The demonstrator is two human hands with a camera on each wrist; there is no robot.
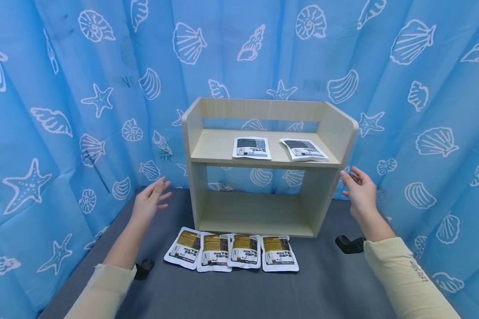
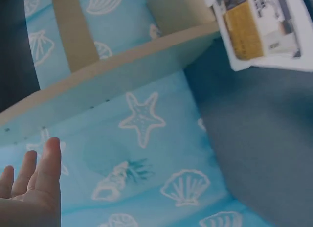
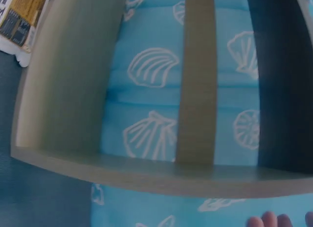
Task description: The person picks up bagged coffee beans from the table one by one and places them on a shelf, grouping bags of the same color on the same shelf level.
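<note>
Shelf [image 1: 265, 163] stands between left hand [image 1: 149, 198] and right hand [image 1: 361, 190]

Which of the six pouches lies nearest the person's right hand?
The rightmost pouch on the upper shelf; its neighbour pouch lies farther left, and four pouches lie on the table.

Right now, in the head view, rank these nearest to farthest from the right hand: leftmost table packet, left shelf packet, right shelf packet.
1. Right shelf packet, right of centre.
2. Left shelf packet, near centre.
3. Leftmost table packet, left of centre.
</note>
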